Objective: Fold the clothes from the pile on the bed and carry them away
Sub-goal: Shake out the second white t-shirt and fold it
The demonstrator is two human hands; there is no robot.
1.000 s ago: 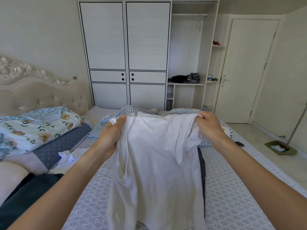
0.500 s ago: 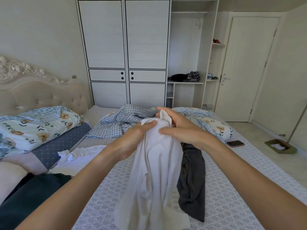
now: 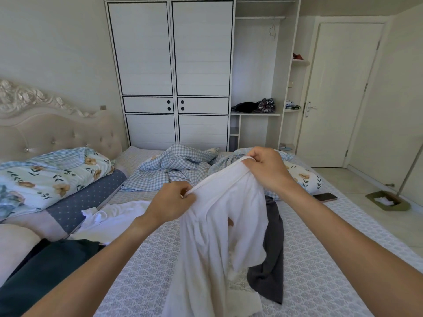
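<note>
My left hand (image 3: 170, 199) and right hand (image 3: 266, 169) each pinch the white shirt's (image 3: 219, 236) top edge, hanging over the bed (image 3: 142, 271) at six o'clock. It looks unfolded yet; a grey garment (image 3: 272, 248) at four o'clock and white clothes (image 3: 112, 218) at nine o'clock wait, nothing carried off.

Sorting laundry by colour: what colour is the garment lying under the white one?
Dark grey garment, plain, seen in the head view.

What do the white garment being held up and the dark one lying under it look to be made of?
White garment: soft, thin, matte knit, probably cotton jersey; it drapes in loose folds and light shows through. Dark grey garment: matte, limp fabric, lying flat with few creases; weave too fine to tell.
</note>
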